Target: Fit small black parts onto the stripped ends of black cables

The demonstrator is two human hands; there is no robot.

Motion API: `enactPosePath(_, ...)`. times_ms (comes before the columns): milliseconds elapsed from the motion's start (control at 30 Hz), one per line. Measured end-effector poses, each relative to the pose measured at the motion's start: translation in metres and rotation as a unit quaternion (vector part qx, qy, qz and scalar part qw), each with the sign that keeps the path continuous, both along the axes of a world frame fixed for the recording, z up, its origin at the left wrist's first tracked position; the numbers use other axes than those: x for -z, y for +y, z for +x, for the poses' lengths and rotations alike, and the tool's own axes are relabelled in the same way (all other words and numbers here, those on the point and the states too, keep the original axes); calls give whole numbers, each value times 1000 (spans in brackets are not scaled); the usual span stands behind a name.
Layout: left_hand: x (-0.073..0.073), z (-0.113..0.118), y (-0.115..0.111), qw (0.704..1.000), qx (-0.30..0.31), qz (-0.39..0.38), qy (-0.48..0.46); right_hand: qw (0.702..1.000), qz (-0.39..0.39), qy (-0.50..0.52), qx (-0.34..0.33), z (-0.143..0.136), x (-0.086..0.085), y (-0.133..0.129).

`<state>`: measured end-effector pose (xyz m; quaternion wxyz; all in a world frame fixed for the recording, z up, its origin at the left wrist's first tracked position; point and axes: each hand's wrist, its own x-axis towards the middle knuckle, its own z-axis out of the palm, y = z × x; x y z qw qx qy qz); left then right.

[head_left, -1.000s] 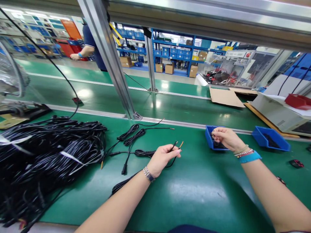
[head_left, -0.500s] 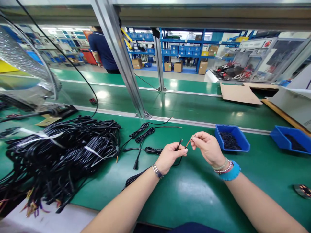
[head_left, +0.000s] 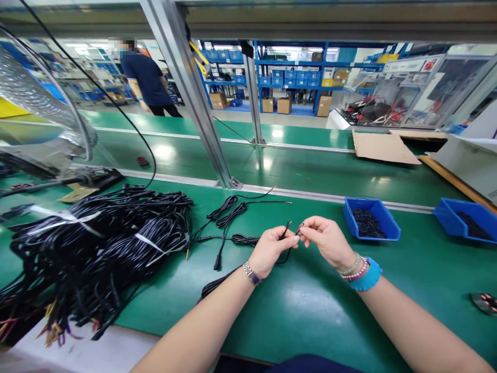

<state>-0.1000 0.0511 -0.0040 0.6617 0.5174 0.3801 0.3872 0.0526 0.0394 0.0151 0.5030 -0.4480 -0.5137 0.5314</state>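
My left hand (head_left: 269,249) pinches the end of a black cable (head_left: 288,255), and thin dark wire ends stick up past its thumb and forefinger. Close on its right, my right hand (head_left: 324,239) is closed at the fingertips on a short black piece of tubing (head_left: 300,226) at the wire's tip; the fingers partly hide it. Behind the left hand lie coiled black cables (head_left: 244,240) with connector ends. Another black cable coil (head_left: 213,286) lies under my left forearm. A blue bin (head_left: 390,224) of short black pieces stands beyond my right hand.
A big heap of bundled black cables (head_left: 97,243) with white ties covers the left of the green table. At right are a second blue bin (head_left: 446,217) and a round dark part (head_left: 484,303). A metal post (head_left: 194,88) rises ahead; a person (head_left: 145,80) stands beyond.
My right hand has moved left and slightly down, bringing its fingertips against the wire tip at my left hand. The orange wire end is now mostly covered. The person behind has shifted left.
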Motion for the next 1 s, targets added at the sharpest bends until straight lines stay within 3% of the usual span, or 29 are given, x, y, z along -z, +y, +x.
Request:
enactPosePath(133,1,-1,1,1000,-4,5,3,998,-7,-68,-2,4,-2,-1)
enactPosePath(267,1,0,0,1000,10,10,12,999,16,-5,49,11,-7,2)
enactPosePath(400,0,1,-1,1000,18,13,18,997,34,35,57,11,-10,3)
enactPosePath(700,0,1,-2,999,22,16,28,998,40,10,43,10,-11,1)
enactPosePath(1000,1,-1,1,1000,23,12,-5,997,-11,-74,-2,4,-5,-3)
